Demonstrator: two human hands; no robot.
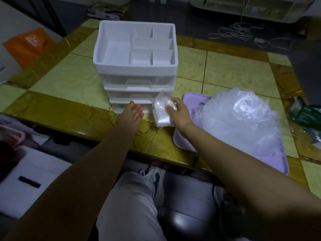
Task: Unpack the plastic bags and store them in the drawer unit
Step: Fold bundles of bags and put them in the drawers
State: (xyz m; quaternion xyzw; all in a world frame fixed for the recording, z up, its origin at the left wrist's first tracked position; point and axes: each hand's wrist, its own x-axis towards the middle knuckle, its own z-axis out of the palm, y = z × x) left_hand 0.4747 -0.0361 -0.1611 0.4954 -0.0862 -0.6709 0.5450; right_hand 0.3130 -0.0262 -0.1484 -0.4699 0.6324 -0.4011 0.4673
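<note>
Plastic bags point(243, 119), clear and crumpled, are heaped on a lilac tray point(191, 96) at the right of a yellow-green tiled table point(225, 70). A folded white pack point(161, 119) of them is gripped by the right hand point(178, 115), in front of the right corner of the white drawer unit point(135, 66). The left hand point(132, 113), fingers straight, is held at the lowest drawer front; contact cannot be made out. Tangled cables point(232, 32) are seen on the dark floor beyond, and an orange box point(26, 46) at the left.

Only one bit of print reads here: at the upper left of the frame, the orange bag point(26, 46) carries a tilted white mark that looks like a large "24". The smaller characters beside it blur out. At top centre, the print on the cardboard box point(106, 12) is unreadable.
</note>
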